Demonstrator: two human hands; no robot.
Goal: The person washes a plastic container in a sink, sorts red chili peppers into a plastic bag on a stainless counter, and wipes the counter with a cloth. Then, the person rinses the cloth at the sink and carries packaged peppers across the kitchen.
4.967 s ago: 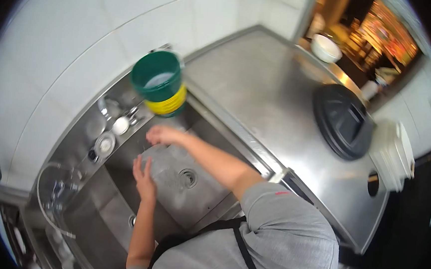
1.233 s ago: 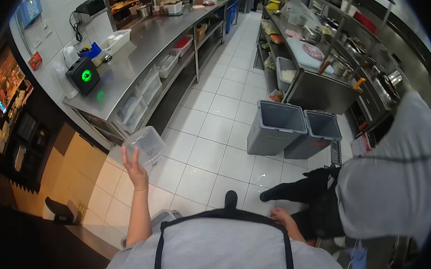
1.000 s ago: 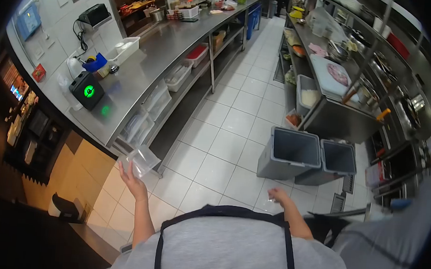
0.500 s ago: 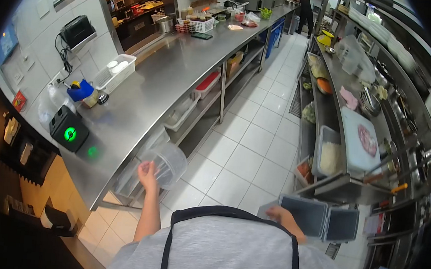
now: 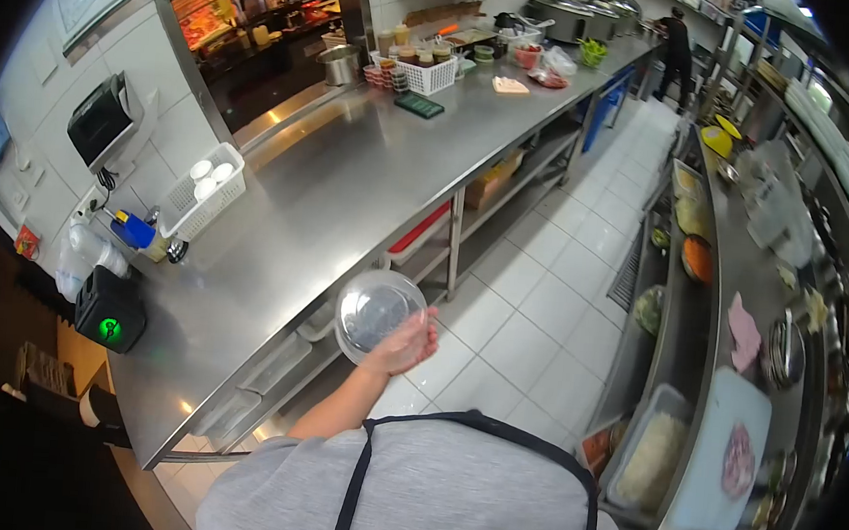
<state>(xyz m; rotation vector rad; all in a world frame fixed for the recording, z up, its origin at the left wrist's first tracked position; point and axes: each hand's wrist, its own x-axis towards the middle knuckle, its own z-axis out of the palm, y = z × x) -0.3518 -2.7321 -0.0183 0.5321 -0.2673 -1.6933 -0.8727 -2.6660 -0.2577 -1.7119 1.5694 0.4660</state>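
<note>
My left hand [image 5: 407, 347] is closed on a clear round plastic container [image 5: 376, 307], in front of my chest and beside the counter's edge. The container's round face points up toward the camera, and the fingers lie along its right side. My right hand is out of the frame. To the left runs a long steel counter [image 5: 278, 255], which bears a white basket [image 5: 195, 212] with several white cups and a black box [image 5: 109, 310] with a green light.
On the right, a shelved worktop holds a cutting board [image 5: 721, 453] with meat on it and a tub of white food [image 5: 654, 465]. White floor tiles [image 5: 530, 302] form an aisle between. A person in black [image 5: 674, 54] stands at its far end.
From sink to kitchen aisle, the view has changed, then moved along the counter. My left hand has shifted right with the container. My right hand and the grey bins have left the view.
</note>
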